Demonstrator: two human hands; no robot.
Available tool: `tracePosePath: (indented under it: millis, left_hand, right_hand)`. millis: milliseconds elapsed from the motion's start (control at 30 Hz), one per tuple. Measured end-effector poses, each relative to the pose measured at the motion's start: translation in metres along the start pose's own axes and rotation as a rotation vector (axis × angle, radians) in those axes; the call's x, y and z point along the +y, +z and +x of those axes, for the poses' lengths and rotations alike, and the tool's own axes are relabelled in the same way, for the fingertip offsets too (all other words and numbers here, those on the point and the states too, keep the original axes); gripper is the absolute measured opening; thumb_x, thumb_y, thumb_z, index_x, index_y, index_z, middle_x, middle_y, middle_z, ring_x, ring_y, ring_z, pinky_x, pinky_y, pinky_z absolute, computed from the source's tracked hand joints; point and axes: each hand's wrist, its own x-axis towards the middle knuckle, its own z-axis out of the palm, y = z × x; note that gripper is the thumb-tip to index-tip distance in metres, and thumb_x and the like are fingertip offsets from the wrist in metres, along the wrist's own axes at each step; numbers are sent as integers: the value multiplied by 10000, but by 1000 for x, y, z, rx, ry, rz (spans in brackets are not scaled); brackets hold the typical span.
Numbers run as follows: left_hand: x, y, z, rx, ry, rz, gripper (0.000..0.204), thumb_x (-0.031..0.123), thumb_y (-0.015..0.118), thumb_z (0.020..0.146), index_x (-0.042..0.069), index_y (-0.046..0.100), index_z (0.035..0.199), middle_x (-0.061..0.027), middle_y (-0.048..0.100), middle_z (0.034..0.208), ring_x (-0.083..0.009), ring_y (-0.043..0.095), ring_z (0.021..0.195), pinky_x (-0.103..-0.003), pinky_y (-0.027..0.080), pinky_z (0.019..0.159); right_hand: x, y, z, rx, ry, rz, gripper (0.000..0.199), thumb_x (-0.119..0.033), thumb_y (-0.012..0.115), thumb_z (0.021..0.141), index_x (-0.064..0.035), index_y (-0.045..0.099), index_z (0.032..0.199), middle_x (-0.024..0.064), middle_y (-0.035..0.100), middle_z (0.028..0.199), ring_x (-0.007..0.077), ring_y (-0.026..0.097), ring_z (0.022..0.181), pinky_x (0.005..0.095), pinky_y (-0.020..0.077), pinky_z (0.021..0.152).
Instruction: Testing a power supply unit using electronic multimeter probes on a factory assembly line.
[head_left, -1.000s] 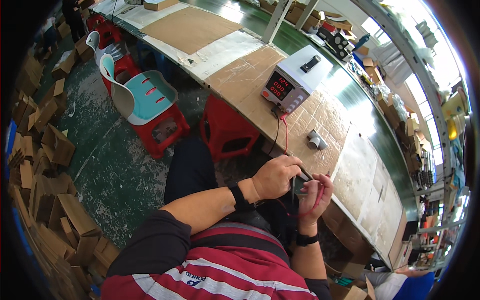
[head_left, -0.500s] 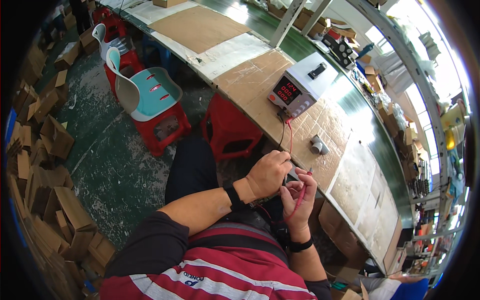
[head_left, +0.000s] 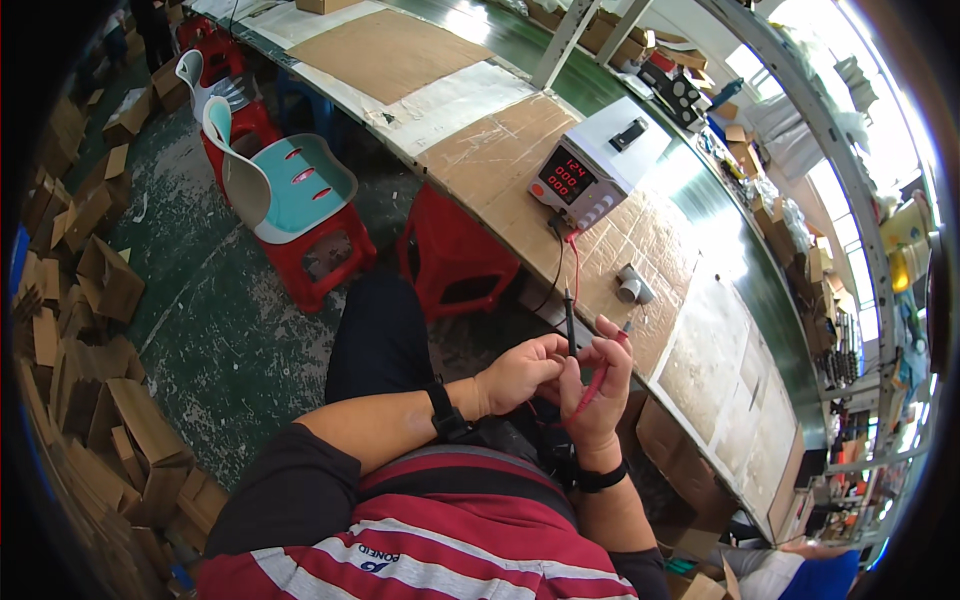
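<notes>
Close together in front of my body, both hands are closed. A slim black test probe (head_left: 570,322) points up toward the table edge, its lower end among the fingertips of both hands. My left hand (head_left: 522,378) pinches at that lower end, though its fingertips are partly hidden. Across the palm and fingers of my right hand (head_left: 603,385) lies a red test probe (head_left: 592,392), its tip showing past the fingers. On the table beyond, a bench power supply (head_left: 590,175) has a lit red display, with a black lead and a red lead (head_left: 577,265) at its front.
A small grey cylindrical part (head_left: 632,286) rests on the cardboard-covered table (head_left: 500,135) before the power supply. Red stools (head_left: 455,260) and a teal-seated chair (head_left: 300,180) stand at left. Cardboard boxes (head_left: 150,430) pile along the far left; another box (head_left: 675,470) sits beneath the table.
My left hand has drawn down and slightly left, uncovering the black probe. My right hand still holds the red probe, its fingers shifted a little. The view has moved slightly.
</notes>
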Motion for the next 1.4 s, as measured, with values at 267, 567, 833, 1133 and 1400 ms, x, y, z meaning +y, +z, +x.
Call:
tracePosePath:
  millis: [267,567,833,1133,1400]
  left_hand:
    - [26,10,7,-60,79,-197,230,90,513,1038,61,572,1259,-73,677,1068,-181,698,973,-323,580,877]
    - [25,-11,12,81,227,-267,135,193,497,1101,82,569,1130,-73,682,1010,-168,690,955,-322,565,863]
    - [14,-12,14,146,277,-74,73,102,601,1050,89,543,1092,-45,666,984,-115,653,919,-255,530,834]
    - [23,6,8,252,408,458,155,-25,610,997,85,534,1077,-32,663,976,-86,628,843,-236,531,755]
    - [54,23,6,385,406,337,105,5,559,1027,71,531,1103,-127,705,1032,-111,600,646,-244,477,503]
  right_hand:
    - [10,3,15,-54,-182,-194,428,37,678,874,-41,516,1263,281,543,1379,258,646,962,369,522,948]
    - [-2,10,26,-150,-71,-223,485,55,672,862,-7,494,1310,340,527,1405,488,556,1294,469,487,1067]
    - [5,19,30,-222,74,-337,568,8,631,878,21,426,1408,392,398,1497,541,476,1345,489,448,1102]
    - [8,12,27,-239,112,-297,601,-23,620,863,14,419,1428,397,390,1496,536,531,1254,503,469,1053]
    - [-10,-20,45,-265,118,-94,632,-30,682,810,12,431,1389,319,547,1351,484,575,1216,483,490,1031]
